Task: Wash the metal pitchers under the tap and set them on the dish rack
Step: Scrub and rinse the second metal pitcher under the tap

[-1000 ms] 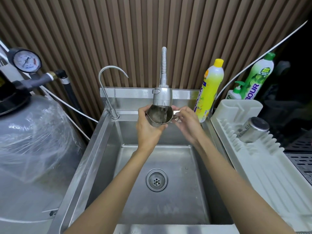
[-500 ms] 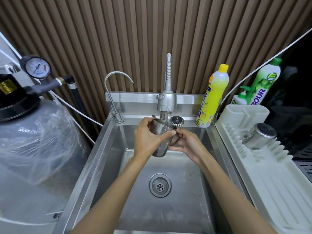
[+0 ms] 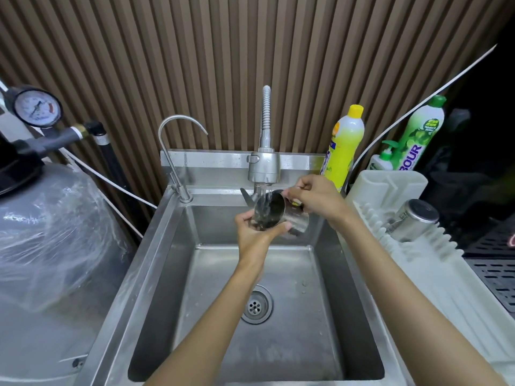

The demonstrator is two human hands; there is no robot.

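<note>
1. Metal pitcher (image 3: 271, 211) sits over the back of the sink (image 3: 326, 288), directly beneath the spray tap (image 3: 263, 165). It is tipped on its side, with its open mouth turned toward the camera.
2. Half a second ago it stood nearly upright and lower, with the left hand wrapped round its body. It has since been raised and tilted, and a visible stream of water now falls into its mouth.
3. This suggests the inside is being rinsed, so the washing of this pitcher looks well under way but not finished.
4. Left hand (image 3: 255, 235) grips the lower edge of the mouth, with the fingers curled on one side of the rim and the thumb on the other.
5. Right hand (image 3: 317, 197) is closed on the far, base end of the pitcher. Its fingers (image 3: 295, 192) are bent tightly. Whether they hold the handle cannot be told, as the handle is hidden.
6. Another pitcher (image 3: 412, 220) already lies tilted among the pegs of the dish rack (image 3: 434, 277), well apart from both hands.
7. Next, the held pitcher probably needs emptying before it is carried right to the rack.
</note>
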